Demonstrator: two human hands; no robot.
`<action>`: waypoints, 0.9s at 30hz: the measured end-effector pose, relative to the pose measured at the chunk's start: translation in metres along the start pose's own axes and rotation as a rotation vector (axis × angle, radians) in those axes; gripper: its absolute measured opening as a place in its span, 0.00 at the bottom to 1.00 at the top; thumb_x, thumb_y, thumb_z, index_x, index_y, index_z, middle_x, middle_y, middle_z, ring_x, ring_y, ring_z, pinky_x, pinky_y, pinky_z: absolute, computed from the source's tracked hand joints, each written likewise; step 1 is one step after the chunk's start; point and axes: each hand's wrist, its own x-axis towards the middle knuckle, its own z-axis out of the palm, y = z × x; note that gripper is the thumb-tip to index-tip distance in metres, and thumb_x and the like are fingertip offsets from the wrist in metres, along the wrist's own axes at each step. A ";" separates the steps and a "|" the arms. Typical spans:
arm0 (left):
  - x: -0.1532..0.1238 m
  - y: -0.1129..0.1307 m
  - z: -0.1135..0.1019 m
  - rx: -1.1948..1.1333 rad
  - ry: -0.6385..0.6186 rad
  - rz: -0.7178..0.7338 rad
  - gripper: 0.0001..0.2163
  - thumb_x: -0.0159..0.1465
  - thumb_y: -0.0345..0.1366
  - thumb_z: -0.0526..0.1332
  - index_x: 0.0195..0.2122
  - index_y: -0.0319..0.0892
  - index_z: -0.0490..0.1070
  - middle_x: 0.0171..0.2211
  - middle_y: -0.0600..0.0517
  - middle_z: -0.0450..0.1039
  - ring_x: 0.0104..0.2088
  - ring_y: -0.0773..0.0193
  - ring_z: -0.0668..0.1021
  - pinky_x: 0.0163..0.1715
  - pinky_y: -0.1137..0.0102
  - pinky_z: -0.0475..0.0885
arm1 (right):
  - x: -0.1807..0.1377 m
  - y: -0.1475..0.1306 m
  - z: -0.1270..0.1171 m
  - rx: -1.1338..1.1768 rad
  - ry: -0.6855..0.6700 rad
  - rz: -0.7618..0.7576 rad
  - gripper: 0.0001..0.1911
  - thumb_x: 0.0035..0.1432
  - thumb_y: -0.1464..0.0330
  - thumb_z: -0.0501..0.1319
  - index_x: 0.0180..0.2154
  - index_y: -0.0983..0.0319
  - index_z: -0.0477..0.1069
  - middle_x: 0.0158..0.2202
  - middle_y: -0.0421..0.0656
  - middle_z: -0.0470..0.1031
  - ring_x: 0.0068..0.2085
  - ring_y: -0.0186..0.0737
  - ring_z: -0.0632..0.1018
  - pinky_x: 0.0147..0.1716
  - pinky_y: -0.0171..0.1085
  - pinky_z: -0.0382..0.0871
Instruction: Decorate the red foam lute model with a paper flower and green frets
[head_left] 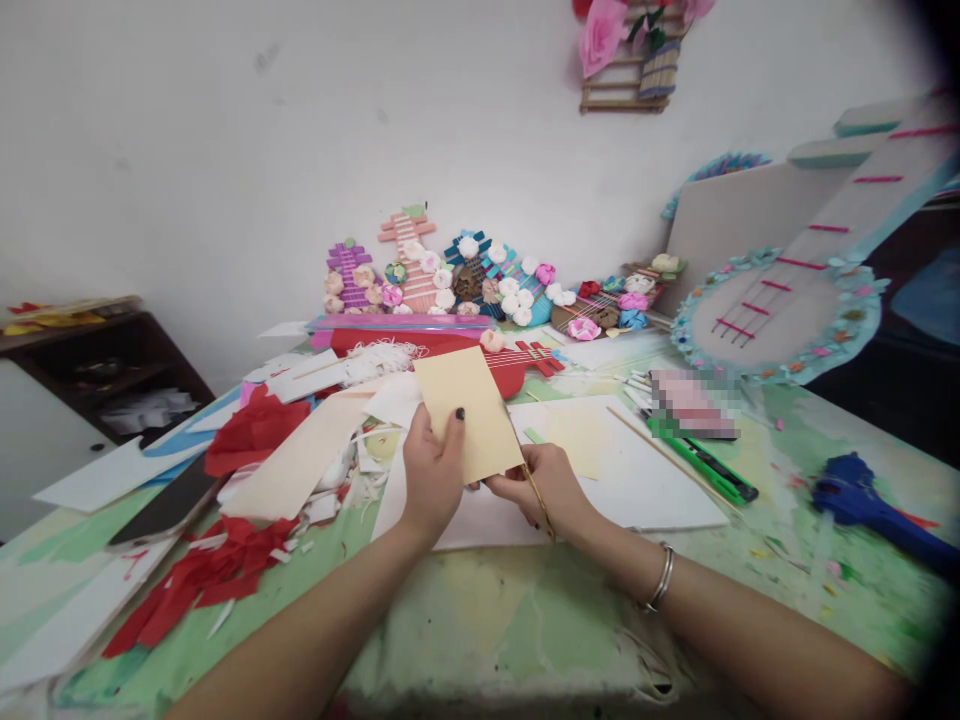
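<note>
My left hand [431, 475] is closed on the lower left edge of a cream paper sheet [471, 410], thumb on top, holding it tilted up above the table. My right hand [541, 488] pinches the sheet's lower right corner and also holds a thin wooden stick [538, 498] that slants down across its fingers. Both hands hover over a white board [645, 480] lying on the green-stained table [480, 620].
Red paper scraps [217, 565] and cream and white paper pieces lie to the left. A green utility knife [709, 465] and a blue glue gun [862, 500] lie to the right. Flower-decorated craft pieces [465, 275] line the wall; a large cardboard guitar [787, 305] leans at the right.
</note>
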 end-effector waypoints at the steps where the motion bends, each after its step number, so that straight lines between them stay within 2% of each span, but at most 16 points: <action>1: 0.000 0.000 0.000 0.002 -0.003 -0.004 0.12 0.61 0.44 0.57 0.40 0.42 0.61 0.32 0.51 0.72 0.16 0.70 0.73 0.07 0.78 0.66 | 0.000 0.000 0.000 0.003 -0.016 0.004 0.16 0.42 0.58 0.64 0.17 0.64 0.65 0.08 0.33 0.58 0.11 0.26 0.61 0.12 0.28 0.54; 5: 0.000 -0.001 0.000 -0.001 -0.005 -0.008 0.13 0.60 0.44 0.57 0.40 0.42 0.61 0.31 0.51 0.72 0.16 0.70 0.72 0.07 0.79 0.66 | -0.001 -0.002 -0.002 -0.001 -0.056 0.026 0.16 0.45 0.59 0.62 0.19 0.65 0.69 0.07 0.33 0.57 0.10 0.27 0.60 0.12 0.28 0.55; 11: 0.000 -0.001 -0.001 -0.007 0.010 -0.009 0.14 0.60 0.44 0.58 0.41 0.42 0.62 0.30 0.51 0.72 0.16 0.69 0.73 0.06 0.79 0.65 | 0.000 0.002 0.000 0.032 -0.065 0.028 0.16 0.44 0.58 0.63 0.19 0.65 0.68 0.08 0.34 0.60 0.10 0.28 0.62 0.12 0.28 0.55; 16: -0.001 0.001 0.000 -0.010 -0.015 -0.025 0.13 0.60 0.44 0.58 0.39 0.42 0.62 0.29 0.51 0.73 0.15 0.70 0.71 0.06 0.78 0.65 | 0.000 0.000 -0.001 -0.003 -0.007 -0.010 0.12 0.42 0.62 0.64 0.19 0.64 0.67 0.09 0.34 0.60 0.12 0.28 0.63 0.14 0.28 0.56; 20: -0.003 0.003 0.001 -0.008 -0.025 -0.024 0.12 0.60 0.44 0.58 0.40 0.42 0.62 0.30 0.51 0.72 0.14 0.71 0.71 0.05 0.79 0.64 | 0.001 -0.003 -0.004 -0.018 -0.020 -0.056 0.09 0.42 0.65 0.62 0.20 0.65 0.70 0.09 0.33 0.59 0.13 0.27 0.62 0.15 0.28 0.56; 27: -0.005 0.001 0.002 0.011 -0.018 -0.016 0.12 0.60 0.44 0.58 0.39 0.42 0.63 0.30 0.51 0.72 0.16 0.70 0.72 0.05 0.79 0.64 | 0.001 0.002 -0.004 0.010 -0.054 -0.048 0.12 0.47 0.63 0.59 0.22 0.65 0.75 0.07 0.33 0.58 0.10 0.28 0.61 0.13 0.27 0.56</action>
